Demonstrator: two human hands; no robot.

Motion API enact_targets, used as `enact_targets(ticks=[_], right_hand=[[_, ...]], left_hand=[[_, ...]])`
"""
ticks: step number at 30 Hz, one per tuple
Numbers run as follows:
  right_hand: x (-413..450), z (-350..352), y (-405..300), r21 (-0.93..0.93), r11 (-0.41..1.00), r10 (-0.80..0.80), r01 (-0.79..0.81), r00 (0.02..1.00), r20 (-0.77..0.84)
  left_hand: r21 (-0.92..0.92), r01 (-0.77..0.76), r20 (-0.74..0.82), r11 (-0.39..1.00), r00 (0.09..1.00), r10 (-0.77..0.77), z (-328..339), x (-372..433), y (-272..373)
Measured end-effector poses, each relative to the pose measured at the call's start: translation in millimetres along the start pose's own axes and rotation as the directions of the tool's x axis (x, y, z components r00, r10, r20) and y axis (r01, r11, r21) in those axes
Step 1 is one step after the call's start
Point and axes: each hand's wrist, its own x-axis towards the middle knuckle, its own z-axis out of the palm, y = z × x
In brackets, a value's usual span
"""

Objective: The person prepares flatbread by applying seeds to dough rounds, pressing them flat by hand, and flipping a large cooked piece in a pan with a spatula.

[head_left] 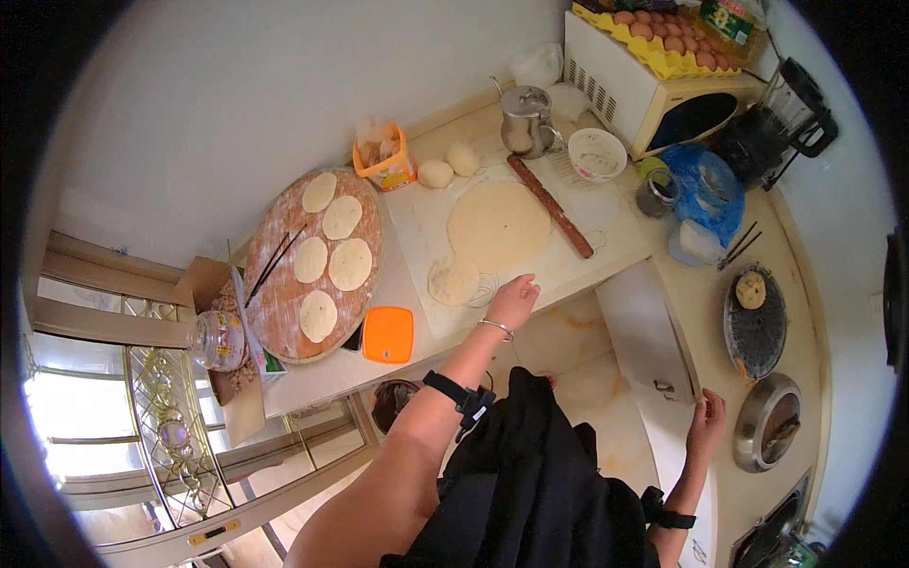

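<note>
My left hand (513, 301), with a bracelet at its wrist, is empty above the front edge of the counter, its fingers partly curled. Just beyond it lie a large rolled-out dough sheet (499, 226) and a smaller flat dough round (454, 280). A wooden rolling pin (550, 206) rests to the right of the sheet. Two dough balls (435, 174) sit behind. On the round wooden board (284, 323) are several flat dough rounds (350, 264) and dark chopsticks (273, 266). My right hand (708, 417) is at the right counter's edge; whether its fingers hold anything is unclear.
An orange lid (388, 335) lies beside the board. Behind stand an orange tub (385, 160), a metal pitcher (525, 121) and a white bowl (597, 154). The right counter holds a dark oval pan (754, 341) with dough and a metal lid (767, 423). A cabinet door (650, 330) is below.
</note>
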Motion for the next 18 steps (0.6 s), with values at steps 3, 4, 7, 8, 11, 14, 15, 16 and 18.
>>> enact_targets(ticks=[3, 4, 7, 8, 11, 14, 15, 16, 18], right_hand=[[14, -9, -12, -0.056, 0.998, 0.009, -0.013, 0.997, -0.078], [12, -22, -7, -0.09, 0.995, 0.032, -0.045, 0.991, -0.133], [0, -47, 5, -0.107, 0.989, 0.076, -0.105, 0.967, -0.241], [-3, -52, -8, -0.237, 0.971, -0.055, -0.028, 0.941, -0.334], [-34, -77, 11, -0.244, 0.95, 0.046, -0.194, 0.861, -0.507], [-76, -95, 37, -0.218, 0.921, 0.104, -0.322, 0.745, -0.659], [-80, -100, 40, -0.182, 0.921, 0.127, -0.344, 0.708, -0.695], [-99, -115, 43, -0.147, 0.91, 0.164, -0.388, 0.661, -0.732], [-150, -133, 51, -0.027, 0.862, 0.295, -0.506, 0.545, -0.785]], left_hand=[[0.025, -0.027, 0.026, 0.999, 0.999, 0.026, 10, 16, 1], [0.022, -0.03, 0.035, 0.999, 0.999, 0.029, 20, 17, 8], [-0.066, -0.022, 0.179, 0.998, 0.983, 0.034, 39, 25, 18], [-0.243, 0.014, 0.218, 0.97, 0.975, 0.04, 47, 31, 1], [-0.199, 0.005, 0.451, 0.98, 0.888, 0.087, 77, 36, 33], [-0.225, 0.009, 0.49, 0.974, 0.865, 0.105, 115, 52, 35], [-0.216, -0.014, 0.542, 0.976, 0.83, 0.132, 123, 72, 28], [-0.208, -0.034, 0.584, 0.977, 0.798, 0.152, 140, 96, 25], [-0.172, -0.137, 0.672, 0.976, 0.708, 0.218, 182, 73, 65]])
